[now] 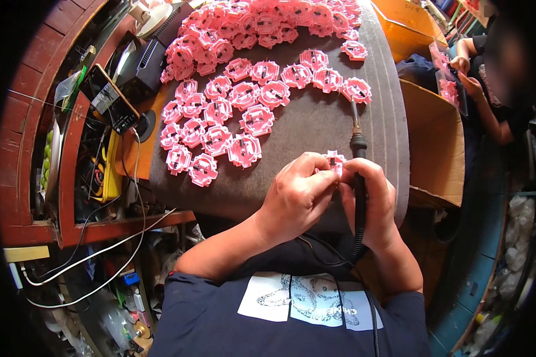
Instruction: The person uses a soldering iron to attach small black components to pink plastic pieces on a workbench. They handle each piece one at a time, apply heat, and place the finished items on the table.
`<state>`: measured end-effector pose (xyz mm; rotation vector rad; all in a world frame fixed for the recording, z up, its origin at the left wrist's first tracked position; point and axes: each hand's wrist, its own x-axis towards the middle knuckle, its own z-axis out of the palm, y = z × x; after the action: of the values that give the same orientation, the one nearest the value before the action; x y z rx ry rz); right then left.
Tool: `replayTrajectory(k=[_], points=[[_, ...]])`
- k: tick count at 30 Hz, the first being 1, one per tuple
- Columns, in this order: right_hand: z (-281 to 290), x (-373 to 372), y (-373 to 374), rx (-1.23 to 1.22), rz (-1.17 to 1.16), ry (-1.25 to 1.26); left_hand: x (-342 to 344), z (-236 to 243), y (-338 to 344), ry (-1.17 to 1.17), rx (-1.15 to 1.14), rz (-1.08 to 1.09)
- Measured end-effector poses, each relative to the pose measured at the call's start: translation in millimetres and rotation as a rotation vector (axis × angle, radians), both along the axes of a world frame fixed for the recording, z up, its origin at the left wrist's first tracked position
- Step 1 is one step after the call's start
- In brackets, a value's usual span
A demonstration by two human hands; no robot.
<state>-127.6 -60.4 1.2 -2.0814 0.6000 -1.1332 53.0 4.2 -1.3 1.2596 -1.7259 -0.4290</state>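
My left hand (301,190) is closed, its fingertips pinching a small pink plastic part (335,162). The fingertips of my right hand (372,199) meet the same part. In the right hand I also hold a black-handled soldering iron (358,144), its metal tip pointing away from me. That tip appears close to a pink plastic part (357,90) lying on the dark work surface (315,131); whether they touch I cannot tell. More pink parts (244,150) with small black pieces in them are spread to the left and ahead, and a dense heap (262,22) of them fills the far side.
An open cardboard box (435,143) stands at the right. Beyond it another person's hands (466,71) hold something dark. On the left are a phone (108,98), a yellow case (110,169) and white cables (95,256). The iron's black cord (372,309) runs down over my shirt.
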Motion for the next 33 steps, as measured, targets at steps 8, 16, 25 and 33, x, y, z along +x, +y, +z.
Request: replayTrajectory(k=[8, 16, 25, 33], points=[[-4, -1, 0, -0.048, -0.065, 0.037, -4, 1, -5, -0.029, -0.047, 0.052], [-3, -8, 5, -0.326, 0.023, 0.025, -10, -2, -3, -0.072, -0.022, 0.128], [-3, -6, 2, -0.345, -0.025, 0.023, -12, -3, -3, -0.079, -0.082, 0.164], [-2, -51, 8, -0.199, -0.002, -0.094, -14, 1, -3, -0.151, -0.076, 0.175]])
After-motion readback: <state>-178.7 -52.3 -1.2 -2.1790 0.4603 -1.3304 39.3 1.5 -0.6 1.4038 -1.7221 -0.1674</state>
